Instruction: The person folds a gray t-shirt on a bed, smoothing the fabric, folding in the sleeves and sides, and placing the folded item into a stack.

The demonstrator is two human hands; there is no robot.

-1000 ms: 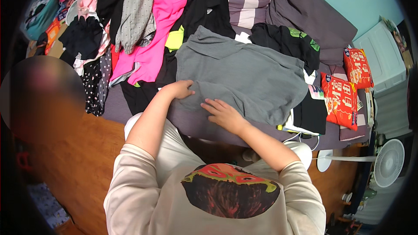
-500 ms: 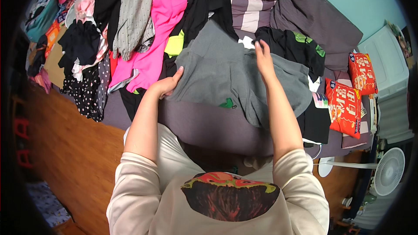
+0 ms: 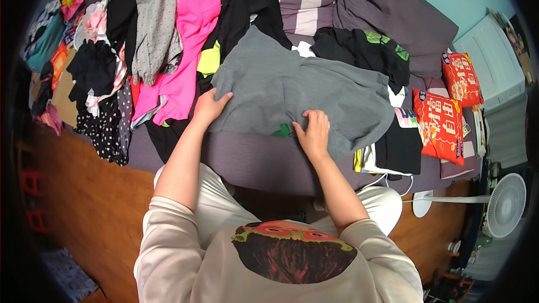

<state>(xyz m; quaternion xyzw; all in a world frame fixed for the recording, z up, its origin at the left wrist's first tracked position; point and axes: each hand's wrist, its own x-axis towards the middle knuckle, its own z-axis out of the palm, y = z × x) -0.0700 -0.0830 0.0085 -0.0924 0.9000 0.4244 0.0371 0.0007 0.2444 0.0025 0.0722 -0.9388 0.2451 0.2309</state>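
A dark grey garment lies spread over the front of the sofa, a small green patch showing at its near edge. Its exact kind is unclear; the cloth widens toward the right. My left hand grips the left edge, thumb over the cloth and the other fingers partly hidden. On the near edge, right of the green patch, rests my right hand, its fingers bent on the fabric and the thumb held apart from them.
Piled clothes fill the left: a bright pink garment, a grey dotted one and a polka-dot one. Right of the grey cloth lie black clothes and red packet-shaped cushions. A white fan stands at far right.
My right hand has come down from the far side of the grey garment to its near edge. The cloth's right part now lies flatter and farther back, uncovering white and yellow cloth below.
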